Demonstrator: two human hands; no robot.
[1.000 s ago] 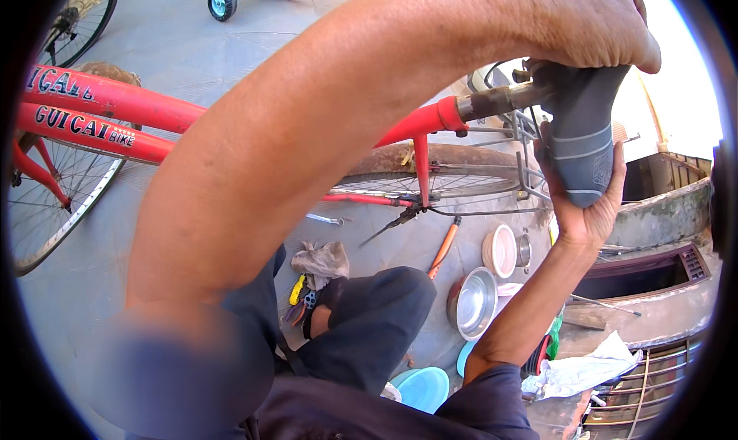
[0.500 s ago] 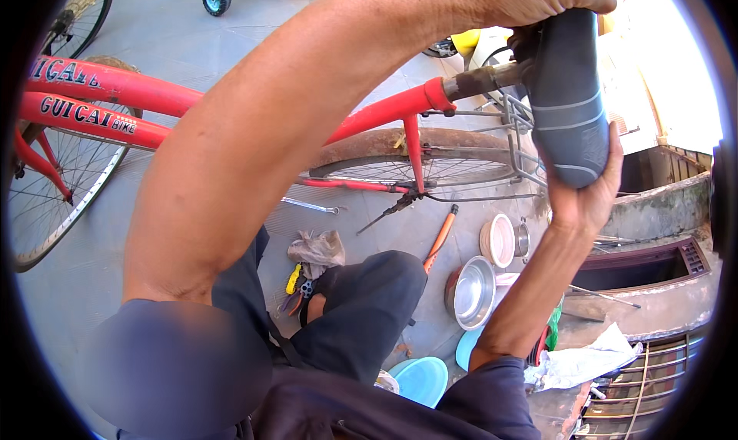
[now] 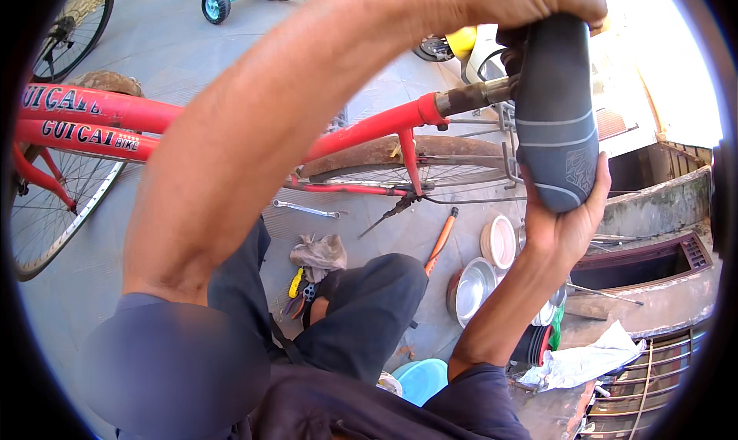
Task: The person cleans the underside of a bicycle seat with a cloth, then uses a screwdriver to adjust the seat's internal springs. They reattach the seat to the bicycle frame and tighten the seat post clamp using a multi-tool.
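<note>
Item: 1 long, padded black-and-grey bicycle saddle (image 3: 555, 109), pale lines across its lower part, located at the end of 1 round, stained metal seat post (image 3: 470, 96) set in 1 red tubular bicycle frame (image 3: 377, 132). Hold: bare left hand (image 3: 550, 0) bent over the saddle's upper end, fingers mostly out of sight, closure cannot be told; bare right hand (image 3: 563, 226) cupping the lower end, thumb and fingers gripping opposite sides. Step, as judged: adjusting the saddle by its 2 ends. Next move, as judged: calls for even pressure from 2 hands, lest it tip on the post. Nearby: 1 slim silver metal wrench (image 3: 306, 208), on grey flooring (image 3: 192, 63).
</note>
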